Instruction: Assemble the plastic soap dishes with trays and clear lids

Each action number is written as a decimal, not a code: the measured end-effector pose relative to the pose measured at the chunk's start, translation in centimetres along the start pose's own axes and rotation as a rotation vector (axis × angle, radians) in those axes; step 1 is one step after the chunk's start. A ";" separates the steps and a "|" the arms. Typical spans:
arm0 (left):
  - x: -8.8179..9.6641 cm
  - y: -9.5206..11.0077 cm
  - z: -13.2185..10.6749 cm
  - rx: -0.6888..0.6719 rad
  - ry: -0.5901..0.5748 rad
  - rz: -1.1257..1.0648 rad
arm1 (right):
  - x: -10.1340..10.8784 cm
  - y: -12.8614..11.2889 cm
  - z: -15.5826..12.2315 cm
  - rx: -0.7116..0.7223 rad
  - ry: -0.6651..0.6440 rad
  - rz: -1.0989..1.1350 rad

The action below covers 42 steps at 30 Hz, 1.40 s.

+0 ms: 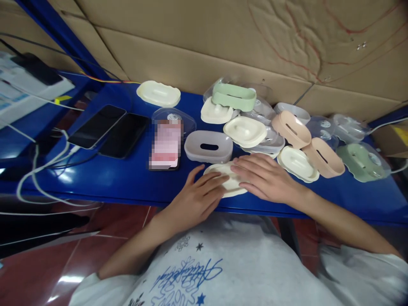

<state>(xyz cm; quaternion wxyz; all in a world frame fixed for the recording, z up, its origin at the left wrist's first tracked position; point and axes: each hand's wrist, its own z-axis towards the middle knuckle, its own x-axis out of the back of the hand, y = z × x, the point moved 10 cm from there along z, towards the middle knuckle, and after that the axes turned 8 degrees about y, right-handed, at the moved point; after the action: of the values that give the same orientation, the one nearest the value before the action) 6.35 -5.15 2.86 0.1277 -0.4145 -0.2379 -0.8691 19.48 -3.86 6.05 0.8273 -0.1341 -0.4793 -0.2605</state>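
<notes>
A cream oval plastic soap dish part (234, 183) lies near the table's front edge, partly hidden under both hands. My left hand (204, 191) rests on its left side, fingers stretched out and thumb apart. From the right, my right hand (263, 176) lays its flat fingers across the top of the same piece. Just behind it sits a grey soap dish tray (208, 146) with a slot in its floor. To the right are another cream piece (298, 163) and two peach slotted trays (323, 157) (291, 128).
Cream pieces (245, 131) (158, 93), a green tray (234, 97), a green dish (363, 161) and clear covers (349, 126) lie on the blue table (134, 182). Phones (97, 126) (124, 135) (165, 144) and white cables (35, 170) occupy the left. Cardboard (178, 46) stands behind.
</notes>
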 end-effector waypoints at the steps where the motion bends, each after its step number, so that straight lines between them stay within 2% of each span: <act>1: 0.0 0.2 -0.1 -0.017 -0.005 -0.013 | -1.1 -0.4 0.0 0.007 -0.018 0.026; 3: 0.2 0.4 -0.3 -0.025 0.011 -0.005 | -2.5 -0.4 -0.5 0.002 -0.053 0.091; 5: 0.7 -0.1 -0.4 0.033 0.076 0.068 | -3.1 0.0 -1.3 -0.020 -0.085 0.138; 9: 1.8 -3.0 -0.7 0.287 0.202 0.236 | -2.5 1.0 -2.1 -0.081 -0.065 0.163; 11: 1.9 -4.6 -0.8 0.384 0.194 0.273 | -2.2 1.2 -2.0 -0.096 -0.051 0.185; 13: 2.1 -5.8 -0.6 0.413 0.183 0.301 | -2.3 1.3 -2.0 -0.107 -0.058 0.214; 15: 3.0 -6.1 -0.2 0.391 0.221 0.327 | -2.6 1.3 -1.9 -0.124 -0.057 0.233; 18: 4.2 -5.3 0.4 0.325 0.306 0.282 | -2.3 1.7 -2.0 -0.172 -0.006 0.228; 21: 3.9 -3.7 0.8 0.235 0.294 0.187 | -1.0 2.2 -2.3 -0.196 0.094 0.161; 25: 3.0 -1.4 0.8 0.089 0.248 0.141 | 1.3 2.4 -2.4 -0.150 0.194 0.048; 29: 1.8 0.1 1.0 -0.033 0.157 0.093 | 1.7 1.5 -2.1 -0.040 0.118 0.043; 35: -0.4 0.1 1.2 -0.052 -0.026 0.097 | -0.6 0.4 -2.2 0.028 -0.119 0.150; 42: -0.8 -0.2 1.0 -0.049 -0.030 0.147 | -1.2 0.5 -2.5 0.021 -0.101 0.087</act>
<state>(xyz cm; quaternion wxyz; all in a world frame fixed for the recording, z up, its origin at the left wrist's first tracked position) 7.44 -4.40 2.72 0.1774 -0.4469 -0.1873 -0.8566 21.05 -4.29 3.77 0.8139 -0.1592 -0.5169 -0.2123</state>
